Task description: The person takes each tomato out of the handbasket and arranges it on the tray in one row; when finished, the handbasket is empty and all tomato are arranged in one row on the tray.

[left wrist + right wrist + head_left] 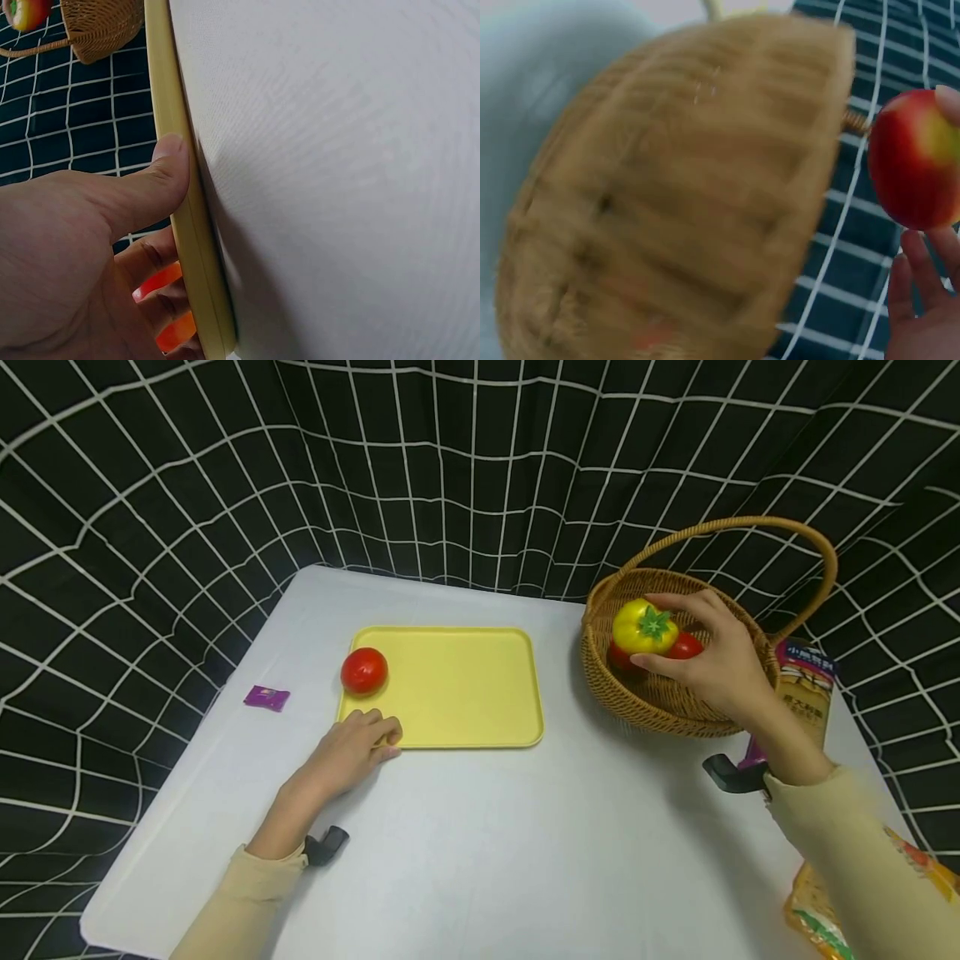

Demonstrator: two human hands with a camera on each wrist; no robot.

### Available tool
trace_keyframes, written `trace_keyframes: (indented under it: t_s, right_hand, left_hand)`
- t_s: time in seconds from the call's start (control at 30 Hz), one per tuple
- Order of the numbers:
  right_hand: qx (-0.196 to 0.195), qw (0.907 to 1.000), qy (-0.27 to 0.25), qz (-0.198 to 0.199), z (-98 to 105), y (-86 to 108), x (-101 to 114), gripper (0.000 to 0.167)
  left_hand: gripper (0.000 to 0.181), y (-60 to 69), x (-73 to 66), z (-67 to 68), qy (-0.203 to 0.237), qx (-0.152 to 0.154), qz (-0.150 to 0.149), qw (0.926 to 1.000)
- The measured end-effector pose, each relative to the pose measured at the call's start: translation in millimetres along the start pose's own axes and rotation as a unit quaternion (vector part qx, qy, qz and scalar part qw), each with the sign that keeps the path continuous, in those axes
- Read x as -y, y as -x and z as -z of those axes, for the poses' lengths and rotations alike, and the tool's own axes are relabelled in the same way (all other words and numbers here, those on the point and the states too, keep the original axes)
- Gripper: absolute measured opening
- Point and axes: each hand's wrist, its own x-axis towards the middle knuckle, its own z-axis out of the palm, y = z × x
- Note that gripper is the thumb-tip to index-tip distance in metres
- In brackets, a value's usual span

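My left hand (352, 747) grips the near left edge of a yellow tray (450, 685); in the left wrist view the thumb lies along the tray's rim (176, 120). A red tomato (364, 672) sits at the tray's left side. Over a wicker basket (637, 697), my right hand (712, 652) holds a bell pepper (633, 625) between thumb and fingers. From above the pepper looks yellow with a green stem; in the right wrist view its side (907, 165) looks red with a yellow patch. Another red item (686, 646) shows in the basket, partly hidden.
A small purple packet (266, 697) lies left of the tray. Right of the basket is a purple-and-tan package (808, 685), partly behind my right arm. An orange bag (813, 902) lies at the near right. Black gridded cloth (465, 468) surrounds the white table (480, 852).
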Motion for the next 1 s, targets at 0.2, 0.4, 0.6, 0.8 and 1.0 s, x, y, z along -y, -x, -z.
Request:
trace_keyframes:
  t_s: [0.2,0.4,0.6,0.8,1.0]
  right_hand:
    - [-0.009,0.9974,-0.036,0.061,-23,0.4,28,0.072]
    - [0.017,0.9939,-0.059,0.092,-51,0.1,51,0.072]
    - [0.047,0.9885,-0.083,0.117,-90,-2.4,63,0.074]
    - [0.101,0.9849,-0.092,0.106,-133,-12.6,75,0.073]
    - [0.142,0.9836,-0.078,0.079,-177,-27.8,82,0.07]
  left_hand:
    - [0.016,-0.3,0.1,0.9,0.005,0.0,0.001,1.0]
    - [0.016,-0.1,-0.1,3.1,0.006,-0.001,0.001,1.0]
    - [0.016,0.8,-0.1,3.1,0.006,0.003,0.003,1.0]
    - [0.015,-0.5,-0.2,2.2,0.004,0.004,-0.001,1.0]
    - [0.015,-1.4,-0.5,3.1,0.004,0.01,0.008,0.9999]
